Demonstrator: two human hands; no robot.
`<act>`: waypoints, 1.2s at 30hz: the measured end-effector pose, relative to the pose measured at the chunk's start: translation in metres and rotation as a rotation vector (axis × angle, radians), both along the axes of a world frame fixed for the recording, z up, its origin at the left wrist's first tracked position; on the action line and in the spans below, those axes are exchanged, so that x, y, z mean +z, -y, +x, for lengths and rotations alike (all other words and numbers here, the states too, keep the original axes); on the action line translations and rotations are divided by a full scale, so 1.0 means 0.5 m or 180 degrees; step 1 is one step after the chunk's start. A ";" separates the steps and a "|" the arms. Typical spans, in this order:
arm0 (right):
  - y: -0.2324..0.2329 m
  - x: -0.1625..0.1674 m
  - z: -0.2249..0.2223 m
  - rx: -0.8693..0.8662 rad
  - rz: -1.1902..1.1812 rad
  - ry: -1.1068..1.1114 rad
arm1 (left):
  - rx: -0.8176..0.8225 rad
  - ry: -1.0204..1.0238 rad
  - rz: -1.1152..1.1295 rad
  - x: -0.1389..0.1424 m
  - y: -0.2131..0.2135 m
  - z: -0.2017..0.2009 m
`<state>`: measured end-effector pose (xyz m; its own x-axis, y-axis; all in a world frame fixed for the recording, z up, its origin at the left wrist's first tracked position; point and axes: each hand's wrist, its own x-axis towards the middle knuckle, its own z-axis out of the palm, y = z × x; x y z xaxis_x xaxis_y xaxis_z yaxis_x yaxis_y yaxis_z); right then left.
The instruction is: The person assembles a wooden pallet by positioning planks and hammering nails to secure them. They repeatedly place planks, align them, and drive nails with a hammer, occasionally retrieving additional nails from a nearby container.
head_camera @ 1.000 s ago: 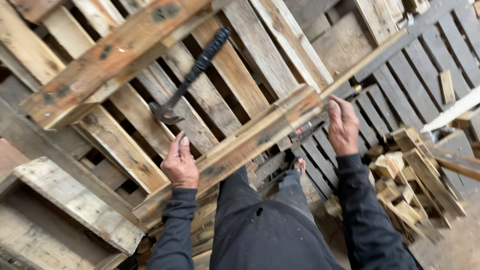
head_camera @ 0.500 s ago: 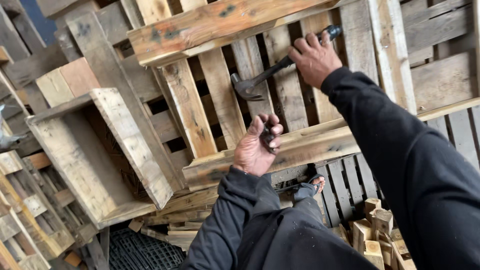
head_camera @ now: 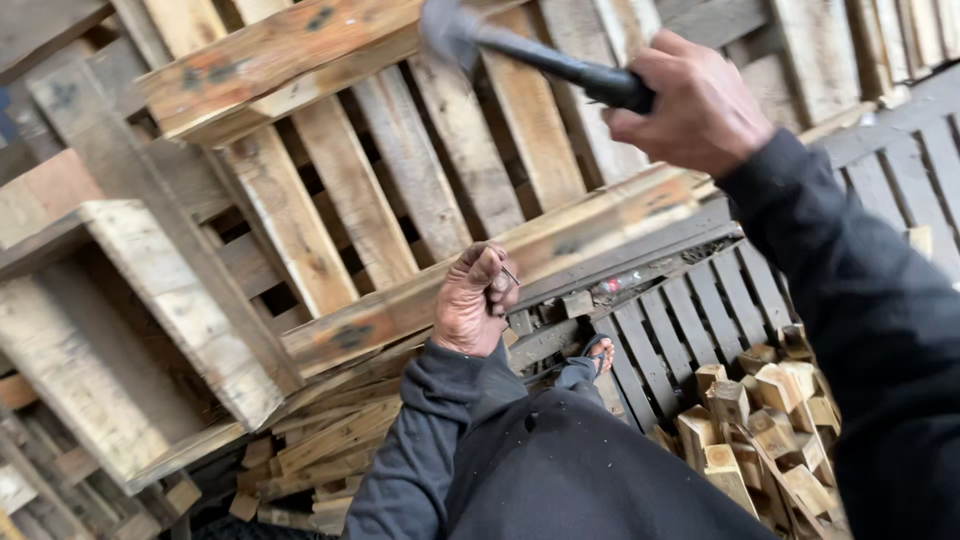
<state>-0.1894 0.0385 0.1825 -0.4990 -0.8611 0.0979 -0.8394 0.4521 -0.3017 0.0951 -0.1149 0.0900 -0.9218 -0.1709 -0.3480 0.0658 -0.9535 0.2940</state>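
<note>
Thin dark metal nail [head_camera: 509,275], barely visible, pinched between thumb and fingertips of the left hand [head_camera: 476,300], held against the near long edge of the weathered wooden pallet rail [head_camera: 560,240] that runs diagonally from lower left up to the right. Nail's long axis looks roughly square to the rail's face, though it is too small to tell its tilt exactly. Left fingers curled tight together around it, thumb pressed in. Right hand [head_camera: 695,100] is up and to the right of the nail, well apart from it, fist wrapped closed round the black handle of the steel-headed claw hammer [head_camera: 530,50]; hammer head is blurred at the top edge, pointing left, above and slightly left of the nail. So the nail lies below the hammer head, left hand on it, right hand farther off. Pale slatted wooden pallet [head_camera: 400,160] leans behind the rail. Heap of small cut wood blocks [head_camera: 760,420] lies at lower right, beside the person's dark-trousered knee [head_camera: 560,460].
</note>
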 end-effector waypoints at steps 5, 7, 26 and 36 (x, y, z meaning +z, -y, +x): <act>-0.295 0.023 0.192 -0.1654 -0.1116 0.2206 | -0.0408 0.0127 -0.1118 0.008 -0.085 -0.068; -0.394 -0.015 0.318 -0.2474 -0.1423 0.2335 | -0.0778 0.0373 -0.1841 -0.012 -0.118 -0.111; -0.326 -0.174 0.663 -0.4166 -0.4825 0.6686 | -0.0931 -0.1449 -0.7608 -0.128 -0.297 -0.368; -0.278 -0.182 0.647 -0.3864 -0.5428 0.6914 | -0.1156 -0.1419 -0.7750 -0.156 -0.294 -0.368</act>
<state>0.1339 0.1773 0.0913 -0.5285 -0.3511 -0.7729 0.5781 -0.8156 -0.0248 -0.0890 0.0319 0.0118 -0.9210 0.3094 0.2367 0.3812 0.8412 0.3836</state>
